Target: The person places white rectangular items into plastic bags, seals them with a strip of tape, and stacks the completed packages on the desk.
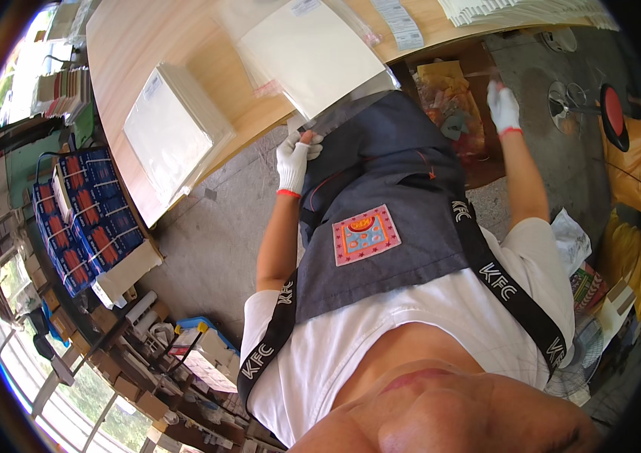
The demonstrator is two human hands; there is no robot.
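Observation:
My left hand [299,160], in a white glove with a red cuff, is closed at the near corner of a clear plastic sleeve [347,107]. The sleeve lies around a stack of white sheets [311,57] at the table's edge and overhangs toward my lap. Off to the right, my gloved right hand [503,109] is raised beside an open brown box [484,162] holding crumpled plastic [452,113]. Its fingers are drawn together; a faint, blurred strip shows near the fingertips, too indistinct to name.
On the wooden table [120,45] lie a sleeved white stack [169,132], a strip of labels [398,24] and more white sheets [520,11]. Blue strapped packs [82,215] stand at left. A round red-topped stand [613,117] and yellow bags [634,170] are at right.

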